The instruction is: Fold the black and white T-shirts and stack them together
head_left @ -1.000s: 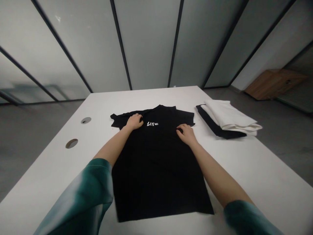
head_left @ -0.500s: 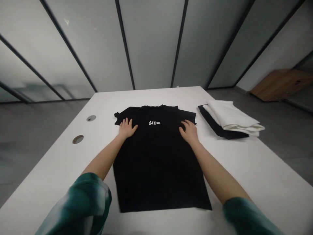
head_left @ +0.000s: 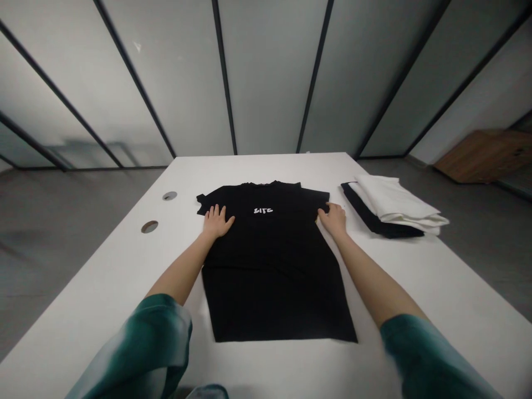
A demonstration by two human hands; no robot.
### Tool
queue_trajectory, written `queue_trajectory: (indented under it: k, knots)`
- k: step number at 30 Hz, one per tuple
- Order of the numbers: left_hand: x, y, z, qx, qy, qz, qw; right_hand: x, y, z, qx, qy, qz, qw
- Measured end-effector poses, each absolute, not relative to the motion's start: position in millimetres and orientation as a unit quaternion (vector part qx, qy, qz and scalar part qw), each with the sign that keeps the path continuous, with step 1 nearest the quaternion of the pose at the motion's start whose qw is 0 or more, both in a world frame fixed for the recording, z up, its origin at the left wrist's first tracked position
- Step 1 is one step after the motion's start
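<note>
A black T-shirt (head_left: 274,288) with small white lettering on its chest lies spread on the white table, collar at the far side and hem near me. My left hand (head_left: 216,223) rests flat, fingers spread, on the shirt's left side just below the sleeve. At the right edge, under the right sleeve, my right hand (head_left: 333,219) touches the cloth with its fingers bent; whether it pinches the fabric is hard to see. A crease runs across the shirt's middle.
On the white table (head_left: 415,288), a folded white cloth (head_left: 399,199) lies over a folded black cloth (head_left: 369,219) at the right. Two round holes are in the tabletop at the left. A frosted glass wall stands behind, and a wooden piece (head_left: 482,155) is at the far right.
My right hand has moved outward from the shirt's chest to its right edge. My left hand stays flat on the cloth. The shirt's lower part has shifted slightly, and the view has tilted a little.
</note>
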State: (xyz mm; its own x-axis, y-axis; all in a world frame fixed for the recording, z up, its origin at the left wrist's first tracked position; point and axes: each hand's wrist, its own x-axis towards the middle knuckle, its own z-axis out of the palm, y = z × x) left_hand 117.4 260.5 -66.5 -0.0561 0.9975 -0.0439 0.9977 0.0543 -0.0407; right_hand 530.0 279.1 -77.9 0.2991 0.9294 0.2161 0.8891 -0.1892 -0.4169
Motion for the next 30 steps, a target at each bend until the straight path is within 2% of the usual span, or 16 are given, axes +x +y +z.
queue_trajectory:
  k: [6, 13, 18, 23, 25, 28, 30]
  knots:
    - [118.5, 261.2, -65.8, 0.7, 0.713, -0.037, -0.003, 535.4, 310.7, -62.6, -0.796, -0.581, 0.07, 0.152]
    - [115.5, 270.4, -67.4, 0.726, 0.686, -0.034, 0.008, 530.9, 308.9, -62.6, -0.751, -0.656, 0.0, 0.071]
    - [120.2, 280.6, -68.3, 0.738, 0.674, -0.01, 0.012, 561.1, 307.0, -68.2, -0.778, -0.616, -0.052, 0.118]
    - [127.3, 282.5, -66.5, 0.724, 0.684, 0.072, -0.061, 567.5, 314.5, -71.2, -0.797, -0.582, 0.016, 0.159]
    - [129.1, 279.0, -62.2, 0.728, 0.675, 0.094, -0.08, 560.8, 311.4, -70.6, -0.797, -0.572, 0.005, 0.195]
    - [134.5, 269.7, -53.2, 0.732, 0.671, 0.092, -0.074, 543.6, 295.5, -69.0, -0.742, -0.623, -0.037, 0.245]
    - [141.4, 260.8, -49.5, 0.732, 0.677, 0.066, -0.045, 528.4, 278.7, -69.1, -0.687, -0.688, -0.032, 0.233]
